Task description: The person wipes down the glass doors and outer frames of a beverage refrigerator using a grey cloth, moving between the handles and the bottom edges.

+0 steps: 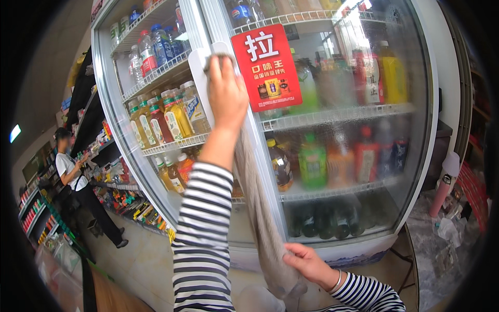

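My left hand [227, 95] presses one end of a grey-brown cloth [253, 183] against the white door handle [200, 74] of a glass-door drinks cooler [278, 156]. From there the cloth hangs in a long twisted length down along the door frame. Lower down, my right hand [310, 263] grips its bottom part between thumb and fingers. A red pull sticker [267, 68] bearing writing is on the right-hand glass door, just beside my left hand. Behind the left glass, bottled drinks [167, 115] stand on white wire shelves.
A person [70, 167] in a white top stands in the aisle at left, by stocked shelves [113, 156]. At right, a grey marbled tabletop [432, 249] holds a pink bottle [441, 195] and crumpled plastic [450, 230]. A wooden edge [113, 290] juts in at lower left.
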A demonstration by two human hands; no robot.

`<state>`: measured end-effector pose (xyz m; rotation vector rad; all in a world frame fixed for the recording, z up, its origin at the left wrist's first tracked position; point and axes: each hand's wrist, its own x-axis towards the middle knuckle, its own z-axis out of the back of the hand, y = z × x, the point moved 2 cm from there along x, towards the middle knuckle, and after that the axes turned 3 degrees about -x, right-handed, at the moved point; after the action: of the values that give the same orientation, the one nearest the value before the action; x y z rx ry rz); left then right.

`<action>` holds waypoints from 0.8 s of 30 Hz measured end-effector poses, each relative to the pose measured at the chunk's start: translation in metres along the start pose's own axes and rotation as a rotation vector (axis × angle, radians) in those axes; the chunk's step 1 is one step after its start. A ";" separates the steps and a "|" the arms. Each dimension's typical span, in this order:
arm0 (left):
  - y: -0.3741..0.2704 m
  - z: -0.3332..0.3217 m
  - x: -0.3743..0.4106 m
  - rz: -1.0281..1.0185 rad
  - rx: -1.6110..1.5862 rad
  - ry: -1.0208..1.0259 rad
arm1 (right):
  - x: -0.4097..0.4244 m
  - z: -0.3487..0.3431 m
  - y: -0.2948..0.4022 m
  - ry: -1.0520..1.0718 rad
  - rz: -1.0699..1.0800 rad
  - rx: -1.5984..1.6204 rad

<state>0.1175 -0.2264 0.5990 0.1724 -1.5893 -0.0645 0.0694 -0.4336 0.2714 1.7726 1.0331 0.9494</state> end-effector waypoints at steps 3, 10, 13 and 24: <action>0.008 0.000 0.044 0.045 -0.035 0.002 | 0.008 0.003 0.021 -0.018 0.095 0.042; -0.003 -0.005 -0.010 -0.068 0.085 -0.072 | 0.006 0.005 0.004 0.049 0.033 0.003; -0.013 -0.005 -0.059 -0.085 0.159 -0.043 | 0.000 0.002 -0.014 0.066 -0.064 -0.049; -0.031 0.009 -0.166 0.046 0.061 0.126 | -0.034 0.041 -0.085 -0.055 -0.209 -0.030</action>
<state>0.1140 -0.2326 0.4301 0.1845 -1.4697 0.0303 0.0709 -0.4517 0.1726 1.6206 1.1375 0.7788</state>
